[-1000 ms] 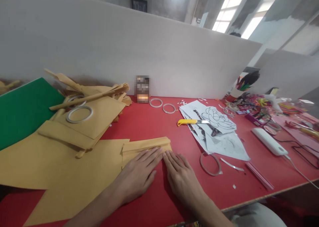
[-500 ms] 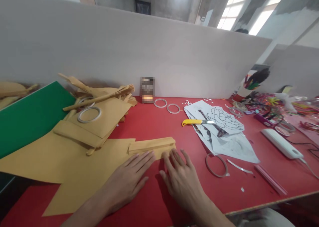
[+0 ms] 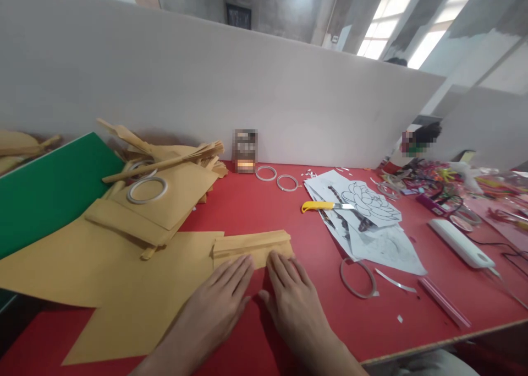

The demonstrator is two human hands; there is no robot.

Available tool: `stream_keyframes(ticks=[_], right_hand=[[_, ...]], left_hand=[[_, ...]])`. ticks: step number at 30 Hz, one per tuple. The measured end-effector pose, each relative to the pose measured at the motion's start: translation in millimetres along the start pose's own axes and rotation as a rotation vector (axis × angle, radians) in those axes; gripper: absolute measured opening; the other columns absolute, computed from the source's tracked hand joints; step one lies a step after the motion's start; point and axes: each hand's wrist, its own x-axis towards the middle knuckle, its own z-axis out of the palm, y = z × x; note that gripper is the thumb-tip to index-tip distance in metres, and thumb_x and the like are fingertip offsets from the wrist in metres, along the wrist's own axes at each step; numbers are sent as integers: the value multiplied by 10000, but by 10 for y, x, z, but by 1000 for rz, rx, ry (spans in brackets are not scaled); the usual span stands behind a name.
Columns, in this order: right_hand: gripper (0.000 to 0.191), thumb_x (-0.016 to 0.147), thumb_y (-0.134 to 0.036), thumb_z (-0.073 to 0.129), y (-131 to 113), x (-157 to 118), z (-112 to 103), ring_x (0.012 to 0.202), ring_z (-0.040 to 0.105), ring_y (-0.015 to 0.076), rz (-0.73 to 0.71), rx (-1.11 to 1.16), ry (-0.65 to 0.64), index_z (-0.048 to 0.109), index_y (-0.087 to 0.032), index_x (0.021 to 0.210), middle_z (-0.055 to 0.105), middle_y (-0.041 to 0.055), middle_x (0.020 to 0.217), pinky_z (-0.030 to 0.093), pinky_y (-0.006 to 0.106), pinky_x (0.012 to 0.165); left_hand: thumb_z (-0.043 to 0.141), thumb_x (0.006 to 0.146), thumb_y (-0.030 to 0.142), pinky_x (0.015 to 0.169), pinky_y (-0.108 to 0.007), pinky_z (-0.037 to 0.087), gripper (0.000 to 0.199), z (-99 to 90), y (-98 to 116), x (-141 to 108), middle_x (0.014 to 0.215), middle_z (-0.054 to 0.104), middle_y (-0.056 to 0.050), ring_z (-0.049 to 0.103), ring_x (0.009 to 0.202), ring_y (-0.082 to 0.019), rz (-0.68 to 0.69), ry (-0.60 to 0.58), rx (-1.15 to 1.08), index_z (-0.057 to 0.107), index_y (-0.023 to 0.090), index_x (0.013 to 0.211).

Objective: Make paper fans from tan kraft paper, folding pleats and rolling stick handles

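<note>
A folded strip of brown kraft paper (image 3: 252, 243) lies crosswise before me, with a raised fold along its far side. My left hand (image 3: 220, 293) rests flat, fingers stretched, its tips at the strip's near left edge and over a larger kraft sheet (image 3: 165, 288). On the near right part of the strip lie the fingertips of my right hand (image 3: 295, 293), also flat, thumb turned inward. Neither hand grips anything. The strip's near edge is partly hidden under the fingers.
Kraft paper scraps (image 3: 173, 194) pile up at left beside a green board (image 3: 49, 194). A yellow utility knife (image 3: 319, 206), blade out, lies on printed sheets (image 3: 383, 249). Tape rolls (image 3: 358, 278), a white corded tool (image 3: 461, 244) and craft clutter (image 3: 441, 183) occupy the right. A grey partition (image 3: 247, 84) stands behind.
My left hand has shifted slightly toward me and to the right. My right hand's fingers have drawn closer together and back a little. The strip stays almost in place.
</note>
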Motion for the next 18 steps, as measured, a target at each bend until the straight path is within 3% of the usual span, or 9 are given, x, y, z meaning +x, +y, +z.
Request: stream_keyframes(ticks=[7,13,18], right_hand=[[551,1079,-445,563,-69,10,-22,1438,547,338,45,57,-30,510,-263,1597,593,126,1564,449,546,1196],[494,1071,-407,575,166,-126,-70,1488,493,369,140,0,29,559,-306,1554,562,125,1593,393,618,1221],[493,1063,-296,542,386,-252,-63,1507,472,392,163,-66,52,554,-299,1556,524,125,1626,428,654,1181]], left_hand=[[459,1077,208,1267,-410,374,571,46,-6,-16,1642,522,-135,475,1537,-272,-15,-38,-69,428,123,1641],[445,1090,199,1253,-398,400,600,21,-20,-28,1628,539,-130,505,1517,-266,-23,-21,-84,358,140,1681],[425,1088,197,1228,-409,437,593,-1,-20,-22,1624,542,-127,522,1505,-271,-17,-8,-73,374,148,1677]])
